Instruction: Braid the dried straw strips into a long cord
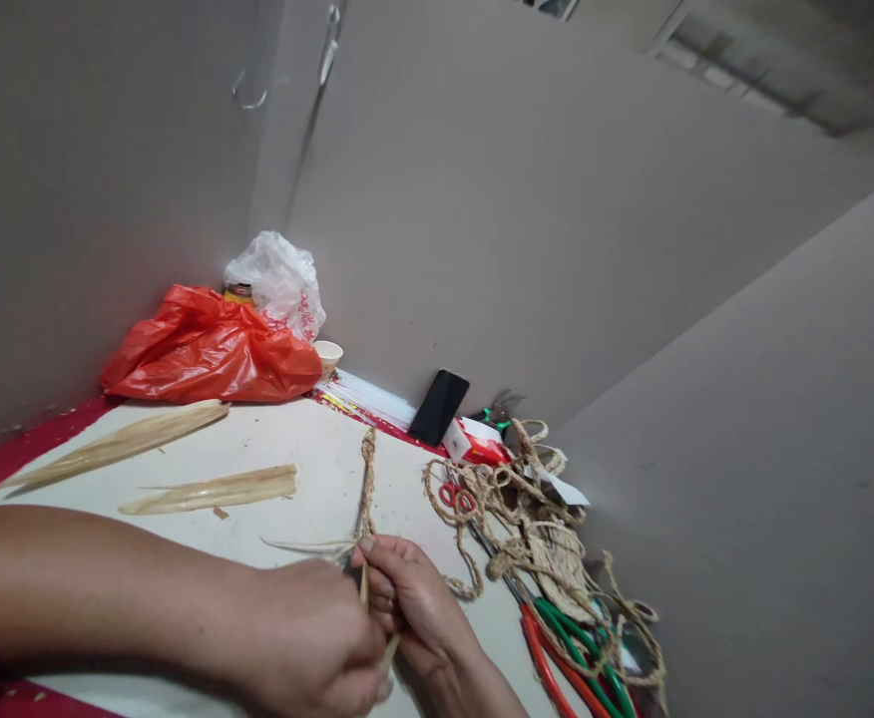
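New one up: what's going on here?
The right hand pinches the near end of a braid over a white table. The left hand is right beside it, among loose strands; its exact grip is hidden. Two dry husks lie off to the left, and a heap of rope sits to the right.

Dim, diffuse indoor light. The grey wall (437, 199) is dull, deepening to near-dark at the upper left of the frame; the pale desk (272, 439) reads brightest. Glare flecks the red plastic bag (213, 349), left of centre. Shadow lies beneath the forearm (123, 598), lower left. The left hand (324, 633) is softly blurred; the upper right corner appears smeared.
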`<state>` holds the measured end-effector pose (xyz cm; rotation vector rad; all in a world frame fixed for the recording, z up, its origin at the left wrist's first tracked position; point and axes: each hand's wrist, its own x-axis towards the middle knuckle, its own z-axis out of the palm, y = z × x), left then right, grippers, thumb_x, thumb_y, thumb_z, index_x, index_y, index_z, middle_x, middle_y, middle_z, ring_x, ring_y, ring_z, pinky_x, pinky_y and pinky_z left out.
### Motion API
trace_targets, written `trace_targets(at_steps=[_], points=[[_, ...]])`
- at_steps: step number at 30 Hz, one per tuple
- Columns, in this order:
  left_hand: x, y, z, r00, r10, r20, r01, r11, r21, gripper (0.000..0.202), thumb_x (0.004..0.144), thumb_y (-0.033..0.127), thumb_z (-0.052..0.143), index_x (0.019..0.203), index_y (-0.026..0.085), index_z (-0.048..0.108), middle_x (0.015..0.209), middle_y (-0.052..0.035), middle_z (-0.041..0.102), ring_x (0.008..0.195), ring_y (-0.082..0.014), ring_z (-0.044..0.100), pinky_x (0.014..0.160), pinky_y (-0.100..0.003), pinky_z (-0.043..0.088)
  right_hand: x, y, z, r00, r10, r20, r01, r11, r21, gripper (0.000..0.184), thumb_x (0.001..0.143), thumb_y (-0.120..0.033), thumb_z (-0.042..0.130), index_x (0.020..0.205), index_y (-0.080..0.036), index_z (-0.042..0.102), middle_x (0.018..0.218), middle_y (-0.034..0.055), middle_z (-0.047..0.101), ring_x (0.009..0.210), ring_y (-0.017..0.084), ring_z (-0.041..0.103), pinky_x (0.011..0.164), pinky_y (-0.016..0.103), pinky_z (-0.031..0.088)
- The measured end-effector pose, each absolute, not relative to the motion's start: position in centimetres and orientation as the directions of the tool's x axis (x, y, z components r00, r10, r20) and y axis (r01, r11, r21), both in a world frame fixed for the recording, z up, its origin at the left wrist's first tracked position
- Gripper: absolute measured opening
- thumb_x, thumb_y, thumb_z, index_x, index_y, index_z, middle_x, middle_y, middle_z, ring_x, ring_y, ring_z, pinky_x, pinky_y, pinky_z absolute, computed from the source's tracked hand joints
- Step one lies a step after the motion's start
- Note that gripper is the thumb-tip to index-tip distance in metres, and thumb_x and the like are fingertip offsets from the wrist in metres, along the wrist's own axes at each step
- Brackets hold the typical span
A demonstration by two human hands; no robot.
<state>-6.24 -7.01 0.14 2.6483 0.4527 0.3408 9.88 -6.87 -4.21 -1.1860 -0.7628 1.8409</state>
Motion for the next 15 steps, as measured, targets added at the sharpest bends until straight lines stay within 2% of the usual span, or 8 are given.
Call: trace_targets(at_steps=[2,4,6,7,9,11,13,15], points=[[-6.2,-5.4,0.3,0.796,0.535,0.284,0.286,-0.745,0.603,0.019,0.08,0.024,0.047,0.067,0.018,0.06,0.056,0.0011,0.057,0.048,-0.0097,0.044,0.048,-0.022,0.031,10.1,-6.7,-4.4,-0.243,0.881,-0.406,-0.314,-0.467,-0.827,0.033,0.067,-0.038,0.071,0.057,-0.015,0.049,0.036,-0.0121,0.028,0.031,0.0,0.013,0.032,0.017,0.006],[-6.0,-3.3,-0.2,0.599,0.722,0.345,0.326,-0.614,0.719,0.019,0.08,0.024,0.045,0.066,0.017,0.055,0.056,0.0025,0.053,0.051,-0.0091,0.044,0.052,-0.021,0.032,10.2,-6.6,-4.5,-0.269,0.884,-0.384,-0.323,-0.458,-0.828,0.033,0.068,-0.038,0.07,0.058,-0.015,0.048,0.036,-0.0121,0.028,0.031,0.0,0.014,0.033,0.016,0.006],[-5.5,-1.2,-1.1,0.436,0.84,0.322,0.331,-0.482,0.811,0.014,0.079,0.029,0.047,0.074,0.017,0.053,0.062,0.0026,0.054,0.056,-0.0099,0.046,0.054,-0.021,0.034,10.3,-6.3,-4.6,-0.298,0.876,-0.379,-0.319,-0.466,-0.825,0.03,0.069,-0.038,0.07,0.064,-0.015,0.052,0.037,-0.013,0.027,0.032,0.0,0.012,0.033,0.016,0.005],[-5.3,-0.4,-1.6,0.419,0.876,0.238,0.311,-0.385,0.869,0.016,0.078,0.033,0.048,0.078,0.017,0.052,0.065,0.002,0.055,0.057,-0.0103,0.048,0.054,-0.022,0.035,10.2,-6.3,-4.6,-0.3,0.877,-0.376,-0.317,-0.463,-0.828,0.029,0.069,-0.038,0.07,0.067,-0.014,0.054,0.037,-0.0133,0.027,0.032,0.0,0.012,0.033,0.016,0.005],[-4.8,0.5,-2.4,0.479,0.877,-0.033,0.247,-0.099,0.964,0.024,0.078,0.04,0.045,0.078,0.016,0.05,0.063,0.0008,0.056,0.051,-0.0113,0.049,0.05,-0.023,0.037,10.0,-6.2,-4.6,-0.297,0.883,-0.365,-0.305,-0.45,-0.84,0.03,0.068,-0.039,0.071,0.067,-0.014,0.054,0.037,-0.0134,0.027,0.032,0.0,0.011,0.033,0.016,0.004],[-4.4,0.4,-2.9,0.586,0.774,-0.241,0.22,0.134,0.966,0.028,0.078,0.042,0.042,0.073,0.016,0.049,0.056,-0.0005,0.055,0.046,-0.0127,0.049,0.047,-0.025,0.037,9.8,-6.1,-4.6,-0.304,0.888,-0.344,-0.283,-0.429,-0.858,0.031,0.068,-0.039,0.07,0.066,-0.014,0.054,0.037,-0.013,0.028,0.032,0.0,0.011,0.033,0.016,0.004],[-4.3,-0.4,-3.0,0.635,0.693,-0.342,0.257,0.229,0.939,0.03,0.077,0.042,0.04,0.066,0.016,0.049,0.051,-0.0004,0.052,0.04,-0.0118,0.045,0.043,-0.025,0.035,9.7,-6.2,-4.6,-0.314,0.892,-0.326,-0.26,-0.411,-0.874,0.03,0.069,-0.04,0.068,0.065,-0.013,0.054,0.037,-0.0127,0.028,0.032,0.0,0.011,0.033,0.017,0.004],[-4.5,-1.4,-3.1,0.614,0.686,-0.39,0.316,0.238,0.918,0.03,0.076,0.042,0.043,0.062,0.017,0.049,0.046,0.0031,0.046,0.034,-0.0083,0.034,0.039,-0.022,0.027,9.7,-6.2,-4.7,-0.319,0.889,-0.327,-0.24,-0.41,-0.88,0.03,0.069,-0.04,0.067,0.065,-0.014,0.053,0.038,-0.0128,0.028,0.032,0.001,0.012,0.033,0.017,0.005]])
